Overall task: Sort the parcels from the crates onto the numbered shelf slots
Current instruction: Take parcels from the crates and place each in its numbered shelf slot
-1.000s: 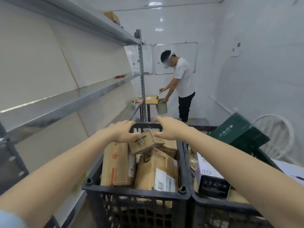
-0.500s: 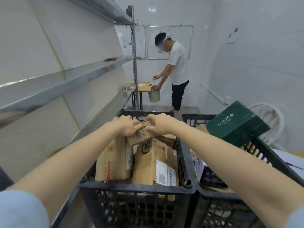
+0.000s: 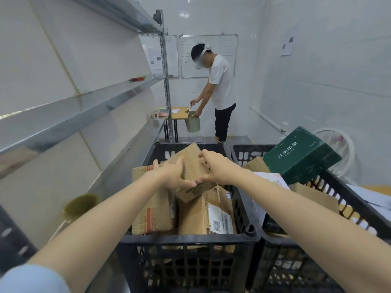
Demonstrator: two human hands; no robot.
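- two hands on one thing: your left hand [image 3: 171, 176] and right hand [image 3: 218, 168] clamp the small brown cardboard parcel [image 3: 191, 163] from either side, thumbs nearly meeting at its near edge.
- the parcel is tilted, far end up, above the other cartons in the left black plastic lattice crate [image 3: 186, 240]. whether its low corner touches them i cannot tell.
- handling, as a judgement: stiff card walls, probably light. taped faces may be slick, so keep your palms on opposite sides rather than pinching a flap (contents unknown, so treat it as fragile).
- under it stand a tall brown carton with red print [image 3: 152, 210] and a brown carton with a white qr label [image 3: 203, 214], packed close. lift straight up so no corner snags.
- the right black plastic crate [image 3: 349, 199] holds more cartons, with a dark green printed box [image 3: 300, 155] perched tilted on top, near your right forearm. a wide swing could knock it.
- surface: long metal shelves [image 3: 84, 106] run along your left, smooth and likely slippery. a greenish stain [image 3: 81, 205] lies on the lower one. no slot numbers are readable from here.
- room: narrow, with white tiled walls. another person in a white t-shirt [image 3: 220, 85] works at a small wooden table [image 3: 179, 113] at the far end, well apart from you.
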